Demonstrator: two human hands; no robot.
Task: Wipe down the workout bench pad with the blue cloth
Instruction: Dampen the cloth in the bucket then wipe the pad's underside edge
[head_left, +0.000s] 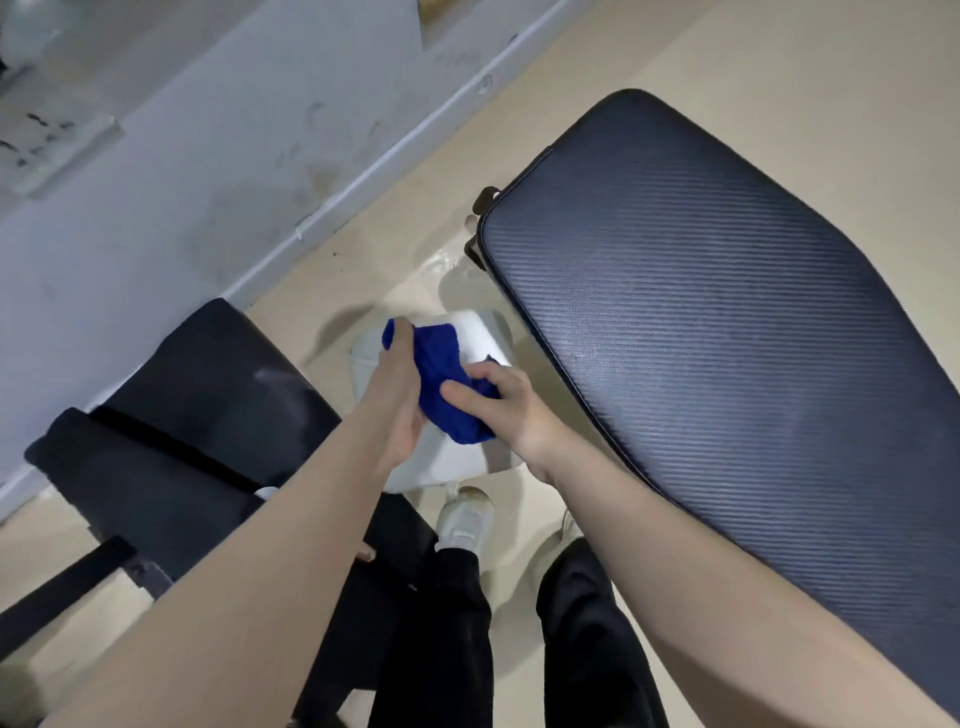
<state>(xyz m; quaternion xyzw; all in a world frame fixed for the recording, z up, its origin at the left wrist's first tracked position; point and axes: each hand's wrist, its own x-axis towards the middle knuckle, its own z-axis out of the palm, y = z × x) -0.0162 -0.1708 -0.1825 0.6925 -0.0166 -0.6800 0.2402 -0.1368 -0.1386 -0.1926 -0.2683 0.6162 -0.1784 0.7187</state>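
Centrally, a crumpled deep-blue cloth (444, 384) was held between both hands, apart from the pad and above a white box-like object (483, 338) on the beige floor (779, 62). The grip of the left hand (397, 400) was closed around the cloth's upper end, fingers curled over it. The grip of the right hand (501, 402) was pinched on the lower end, thumb laid across the fabric. At about three o'clock from the cloth, the long dark-navy ribbed vinyl workout bench pad (727, 332) was seen, untouched. A black padded seat (202, 405) was seen at nine o'clock.
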